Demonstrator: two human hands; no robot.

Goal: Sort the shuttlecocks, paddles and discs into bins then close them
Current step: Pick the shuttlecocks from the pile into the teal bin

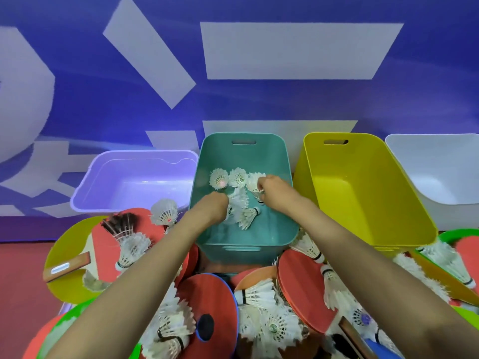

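- Two hands work inside the teal bin [274, 229]. The right hand [273, 189] pinches a white shuttlecock [255, 183] by its feather skirt. The left hand [216, 203] curls down among feathers with its grip hidden, so I cannot tell.
- Several shuttlecocks [220, 178] lie on the bin floor, while paddles [298, 286] and discs [59, 281] sit heaped nearby.
- Feather-light and easily crushed, each is probably best lifted gently by its cork base.

Left hand [216, 203] and right hand [272, 189] reach forward close together, fingers curled downward
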